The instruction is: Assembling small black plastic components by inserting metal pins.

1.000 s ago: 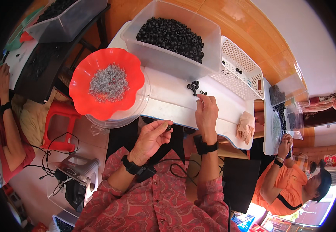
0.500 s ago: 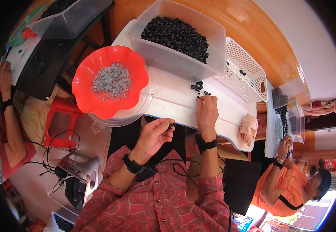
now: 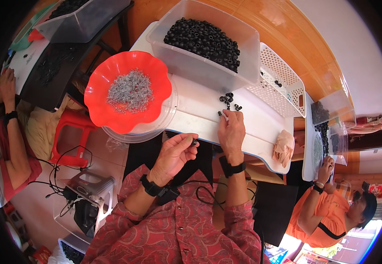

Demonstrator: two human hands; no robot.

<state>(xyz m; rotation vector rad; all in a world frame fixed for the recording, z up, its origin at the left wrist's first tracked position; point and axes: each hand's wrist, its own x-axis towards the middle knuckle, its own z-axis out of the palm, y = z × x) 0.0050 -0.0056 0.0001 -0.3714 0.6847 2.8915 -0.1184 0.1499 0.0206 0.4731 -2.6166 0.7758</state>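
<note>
My left hand (image 3: pixel 175 154) is closed in a pinch, with a small black ring-like part (image 3: pixel 194 142) at its thumb and fingertips, just off the table's near edge. Over the white table (image 3: pixel 195 105), my right hand (image 3: pixel 232 134) points away from me with its fingers drawn together. A tiny black piece (image 3: pixel 219 113) shows at its fingertips and seems pinched there. Just beyond those fingers lies a loose cluster of small black parts (image 3: pixel 229 97). A red scalloped bowl (image 3: pixel 95 94) of small clear-grey pieces (image 3: pixel 130 91) stands to the left on a round clear tray (image 3: pixel 172 112).
A large clear bin (image 3: pixel 200 66) of black parts (image 3: pixel 202 42) stands at the back, beside a white perforated basket (image 3: pixel 283 94). A crumpled pinkish cloth (image 3: pixel 283 147) lies at the table's right end. Other people work at the left and right; a red stool (image 3: pixel 70 136) is left.
My right hand has shifted a little left, away from the cluster, uncovering more of the black parts. My left hand keeps its pinch in nearly the same place.
</note>
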